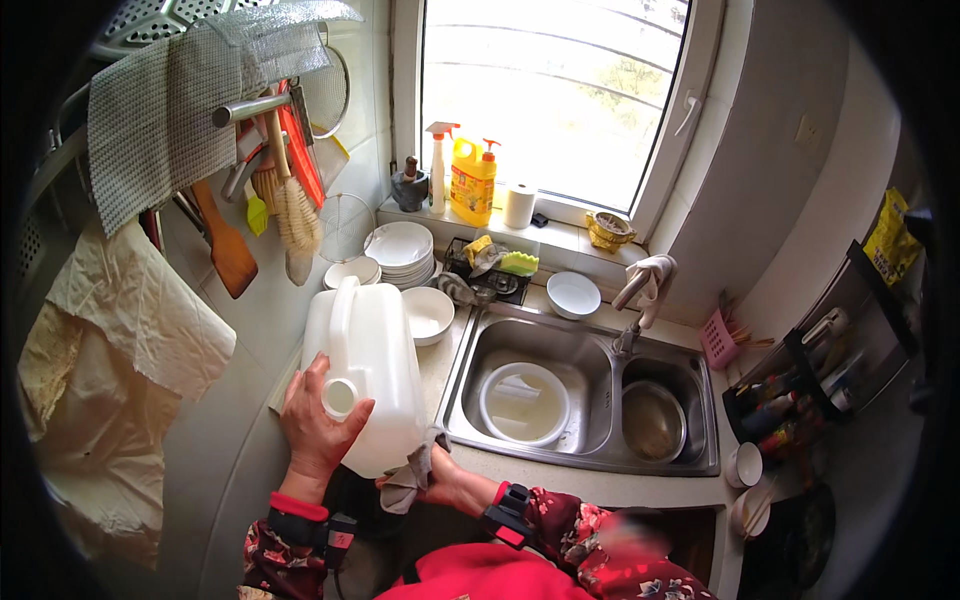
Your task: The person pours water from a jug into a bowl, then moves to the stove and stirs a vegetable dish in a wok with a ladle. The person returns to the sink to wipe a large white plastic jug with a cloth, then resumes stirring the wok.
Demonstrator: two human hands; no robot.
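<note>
A large white plastic jug [388, 350] lies tilted at the left end of the counter, its round mouth uncapped and facing me. My left hand [316, 428] grips it around the mouth, with the thumb on one side and the fingers on the other. Below the jug's near corner, my right hand [447, 482] holds a grey cloth [408, 480] against or close to the jug's lower edge. Part of that hand's fingers is hidden behind the cloth. A white bowl [428, 314] stands just right of the jug, near stacked white plates [399, 245].
Right of the jug is a double steel sink [590, 455]; a white basin [525, 368] of water and a metal bowl [653, 420] sit inside. A cloth-wrapped faucet [640, 300] rises behind. Brushes [295, 220] and a wooden spatula [228, 245] hang at left. Bottles [473, 185] line the sill.
</note>
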